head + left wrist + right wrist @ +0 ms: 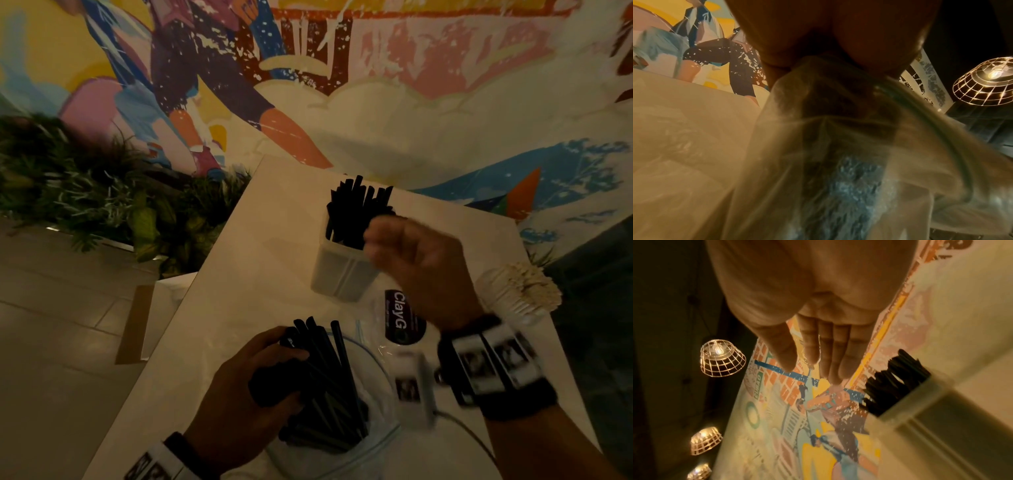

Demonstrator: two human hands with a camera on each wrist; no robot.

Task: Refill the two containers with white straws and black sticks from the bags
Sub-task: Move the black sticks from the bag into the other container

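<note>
A frosted square container (339, 270) stands mid-table with black sticks (356, 209) upright in it; the right wrist view shows that container (925, 404) and those sticks (894, 382) beside my fingers. My right hand (407, 253) hovers just right of it, fingers (826, 350) straight and empty. At the near edge my left hand (260, 380) grips a clear plastic bag (373, 442) around a bundle of black sticks (325, 370). The left wrist view shows only the bag (838, 146) under my palm. A clear container of white straws (524, 291) stands at the right.
A dark label reading ClayG (404, 318) lies on the white table (246, 267) between the containers. Green plants (85, 192) and a mural wall lie beyond the table's left and far edges. Wire-cage lamps (722, 358) hang overhead.
</note>
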